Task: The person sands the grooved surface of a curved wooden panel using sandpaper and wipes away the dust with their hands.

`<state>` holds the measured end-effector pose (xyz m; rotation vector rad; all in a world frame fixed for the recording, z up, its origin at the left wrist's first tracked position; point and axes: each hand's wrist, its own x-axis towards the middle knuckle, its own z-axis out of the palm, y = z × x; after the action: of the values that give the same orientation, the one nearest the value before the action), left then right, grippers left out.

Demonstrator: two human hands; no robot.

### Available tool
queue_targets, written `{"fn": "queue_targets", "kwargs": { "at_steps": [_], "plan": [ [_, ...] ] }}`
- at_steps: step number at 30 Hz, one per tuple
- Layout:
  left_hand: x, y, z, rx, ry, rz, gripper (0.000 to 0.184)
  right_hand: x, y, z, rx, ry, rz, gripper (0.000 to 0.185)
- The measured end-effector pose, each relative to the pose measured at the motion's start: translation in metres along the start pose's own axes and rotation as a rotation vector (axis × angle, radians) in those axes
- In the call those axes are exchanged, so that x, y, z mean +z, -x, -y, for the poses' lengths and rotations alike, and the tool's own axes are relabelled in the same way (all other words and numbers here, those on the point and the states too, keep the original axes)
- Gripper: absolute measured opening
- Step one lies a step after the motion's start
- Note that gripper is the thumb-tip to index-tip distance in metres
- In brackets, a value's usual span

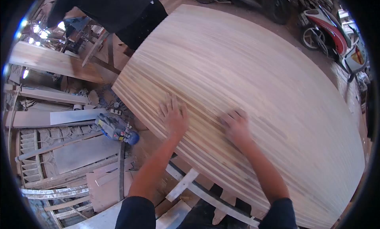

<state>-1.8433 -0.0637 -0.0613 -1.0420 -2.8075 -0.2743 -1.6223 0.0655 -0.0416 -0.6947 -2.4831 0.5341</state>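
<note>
A large striped wooden panel point(245, 82) with curved edges spreads out in front of me. Its near left part shows darker, yellower bands than the pale, dusty-looking rest. My left hand point(174, 118) rests on the panel near its left edge, fingers spread and flat, holding nothing. To the right, my right hand point(236, 128) presses on the wood with bent fingers close together, a little blurred. Whatever may be under its fingertips is hidden.
A blue and grey power tool point(116, 129) sits low on the left among boards and wooden frames. Another person in dark clothes point(114, 11) stands at the panel's far left corner. A red and white motorbike point(334, 37) is parked at the back right.
</note>
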Motion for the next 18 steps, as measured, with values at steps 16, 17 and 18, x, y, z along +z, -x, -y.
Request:
{"fn": "queue_targets", "kwargs": {
  "at_steps": [16,17,18],
  "plan": [
    [-0.009,0.001,-0.007,-0.017,0.068,0.051,0.066,-0.012,-0.014,0.01,-0.047,-0.06,-0.055,0.016],
    [-0.009,-0.001,-0.006,-0.005,0.067,0.029,0.067,-0.019,-0.003,0.007,-0.024,-0.046,-0.05,0.015],
    [-0.008,-0.003,-0.004,-0.006,0.068,0.027,0.067,-0.031,0.018,0.0,-0.004,-0.031,-0.043,0.014]
  ]
}}
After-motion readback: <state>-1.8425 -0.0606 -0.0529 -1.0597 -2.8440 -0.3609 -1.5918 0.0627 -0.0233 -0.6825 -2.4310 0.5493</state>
